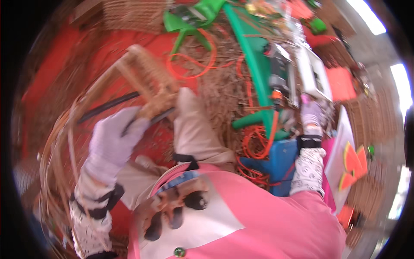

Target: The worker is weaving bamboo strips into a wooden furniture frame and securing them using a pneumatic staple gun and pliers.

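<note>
My left hand (114,140), in a pale lilac glove, is closed on the edge of a partly woven wicker piece (157,97) by my knee. Long loose strands (54,146) trail from it down the left side. A dark straight bar (108,107) passes behind or through the weave. My right hand (311,114), gloved too, reaches out to the right, beside a white open tray (315,73). Something pink shows at its fingertips, but blur hides whether it is held. A black and grey hand-held power tool (279,71) on an orange hose lies just left of that tray.
A long green board or bench edge (248,56) runs beside the tool. Coiled orange hose (254,144) lies next to a blue box (280,166). Wicker scraps (215,99) litter the red floor covering (56,86). A green plastic stool (189,26) stands at the top; woven panels (371,121) are stacked right.
</note>
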Demonstrator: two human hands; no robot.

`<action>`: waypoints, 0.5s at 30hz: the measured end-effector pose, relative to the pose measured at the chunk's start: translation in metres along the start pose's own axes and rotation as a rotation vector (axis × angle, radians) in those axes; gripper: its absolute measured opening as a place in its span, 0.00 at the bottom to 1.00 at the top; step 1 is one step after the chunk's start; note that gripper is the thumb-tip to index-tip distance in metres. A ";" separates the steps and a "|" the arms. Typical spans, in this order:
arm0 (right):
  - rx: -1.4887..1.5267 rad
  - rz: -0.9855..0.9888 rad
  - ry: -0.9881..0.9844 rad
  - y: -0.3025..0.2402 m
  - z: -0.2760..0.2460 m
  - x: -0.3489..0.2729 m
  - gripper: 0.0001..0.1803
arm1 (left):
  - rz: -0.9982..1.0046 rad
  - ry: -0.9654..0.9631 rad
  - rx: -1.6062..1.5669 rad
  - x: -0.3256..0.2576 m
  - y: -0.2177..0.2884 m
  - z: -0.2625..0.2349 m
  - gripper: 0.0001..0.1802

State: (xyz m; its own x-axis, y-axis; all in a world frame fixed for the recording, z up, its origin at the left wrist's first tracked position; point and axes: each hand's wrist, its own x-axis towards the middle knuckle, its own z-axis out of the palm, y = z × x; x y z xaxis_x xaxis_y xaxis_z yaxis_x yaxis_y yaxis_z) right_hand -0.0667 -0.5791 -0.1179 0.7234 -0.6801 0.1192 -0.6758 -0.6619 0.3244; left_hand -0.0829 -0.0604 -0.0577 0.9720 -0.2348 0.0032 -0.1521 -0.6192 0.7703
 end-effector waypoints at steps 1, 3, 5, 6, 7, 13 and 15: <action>0.105 -0.008 -0.063 0.005 0.002 -0.002 0.18 | -0.018 0.003 -0.018 0.000 0.001 0.000 0.12; 0.142 -0.055 -0.117 0.013 0.011 0.001 0.18 | -0.050 -0.006 -0.011 -0.001 0.002 0.002 0.13; 0.033 -0.009 -0.119 0.012 0.029 0.010 0.20 | -0.002 0.011 0.000 0.001 0.002 0.003 0.13; 0.034 0.039 -0.112 0.014 0.036 0.013 0.21 | -0.006 0.011 0.003 -0.001 0.002 0.003 0.13; 0.211 0.153 -0.116 0.014 0.044 0.016 0.25 | 0.010 0.014 0.015 0.001 0.001 0.004 0.13; 0.304 -0.063 -0.119 0.004 0.033 0.013 0.18 | 0.081 -0.017 0.049 0.003 0.004 -0.001 0.12; 0.354 -0.031 0.025 0.002 0.012 0.009 0.17 | -0.086 -0.050 -0.034 0.002 0.008 -0.002 0.11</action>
State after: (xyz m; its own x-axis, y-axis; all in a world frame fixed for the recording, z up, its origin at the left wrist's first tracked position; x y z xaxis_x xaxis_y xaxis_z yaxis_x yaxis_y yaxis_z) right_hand -0.0631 -0.5905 -0.1277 0.7447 -0.6529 0.1383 -0.6573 -0.7534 -0.0170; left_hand -0.0813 -0.0639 -0.0501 0.9710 -0.2191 -0.0953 -0.0610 -0.6129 0.7878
